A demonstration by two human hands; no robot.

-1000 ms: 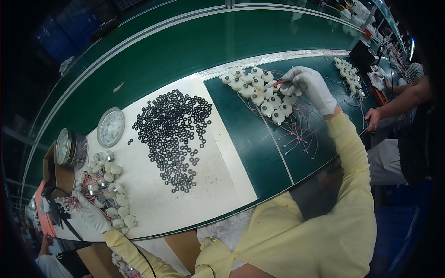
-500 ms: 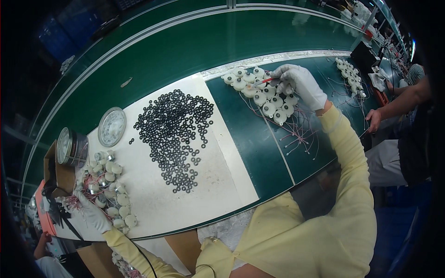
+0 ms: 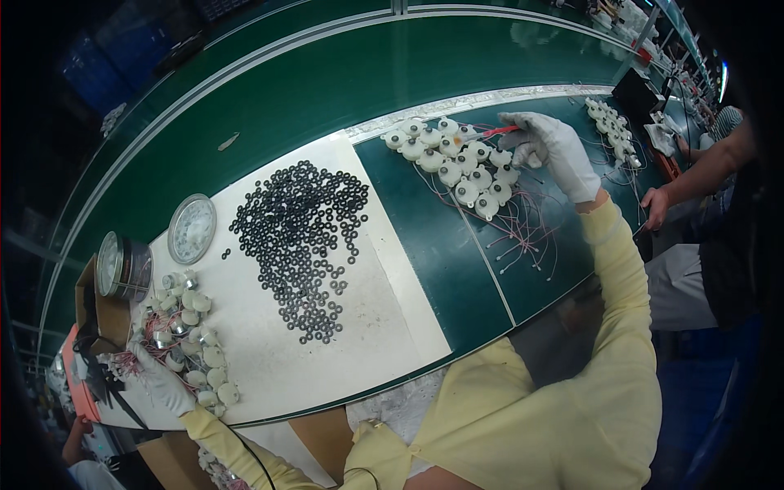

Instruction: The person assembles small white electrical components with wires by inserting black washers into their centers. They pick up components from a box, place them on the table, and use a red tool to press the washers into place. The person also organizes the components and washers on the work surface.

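Right hand (image 3: 555,153) up, fingers pinching a red stick (image 3: 500,131)
Left hand (image 3: 163,381) low by pink wires (image 3: 122,362); can't tell its grip.

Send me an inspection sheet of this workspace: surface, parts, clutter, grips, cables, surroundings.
Surface: green bench, with a white board over its left part.
Parts: cream motor cluster on the green; motor pile at the board's left; loose black rings between.
Clutter: round dish, canister and cardboard box at the left.
Grips: gloved right hand holds a red-handled brush, tip at the cluster, contact unclear; gloved left hand is at the pile, hold unclear.
Cables: pinkish wires fan out loosely beside the cluster; others tangle in the pile.
Surroundings: another person's hand at the far right.
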